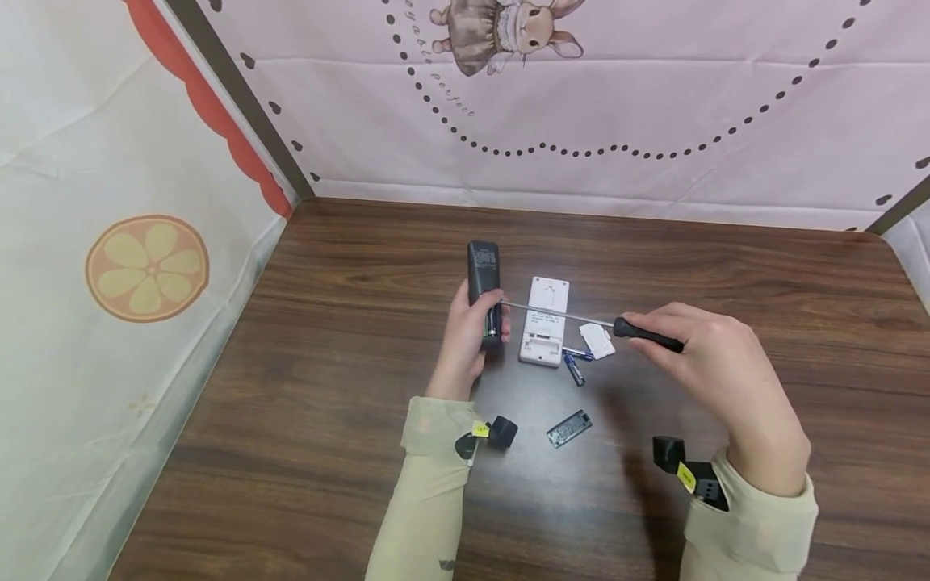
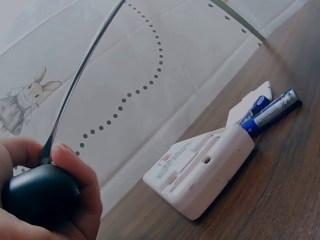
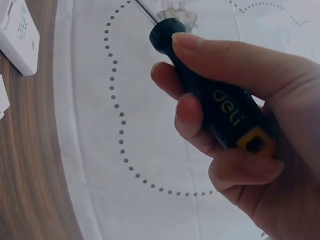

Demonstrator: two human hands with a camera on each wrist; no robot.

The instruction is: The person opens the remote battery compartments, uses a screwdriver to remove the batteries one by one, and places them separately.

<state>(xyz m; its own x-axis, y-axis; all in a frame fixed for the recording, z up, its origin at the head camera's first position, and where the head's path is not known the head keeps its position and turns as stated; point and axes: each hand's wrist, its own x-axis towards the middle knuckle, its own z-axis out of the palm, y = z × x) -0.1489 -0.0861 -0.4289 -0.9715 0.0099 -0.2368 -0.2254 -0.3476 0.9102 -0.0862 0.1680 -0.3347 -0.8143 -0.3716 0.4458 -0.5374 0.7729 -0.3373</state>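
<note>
My left hand (image 1: 462, 335) grips a black remote control (image 1: 483, 266), its back turned up and its lower end uncovered. In my right hand (image 1: 715, 355) is a screwdriver (image 3: 220, 102) with a dark handle marked "deli". Its long metal shaft reaches across to the remote, and the tip meets its side by my left thumb, where the exact contact is hidden. Between the hands lies a white remote control (image 1: 546, 320) with its battery compartment bare. Beside it are a white battery cover (image 1: 597, 340) and two blue batteries (image 1: 574, 369).
A small dark rectangular piece (image 1: 570, 428), probably a cover, lies on the brown wooden table (image 1: 327, 363) nearer to me. Behind the table hangs a pale printed cloth (image 1: 654, 105), and another cloth (image 1: 145, 387) hangs along the left side.
</note>
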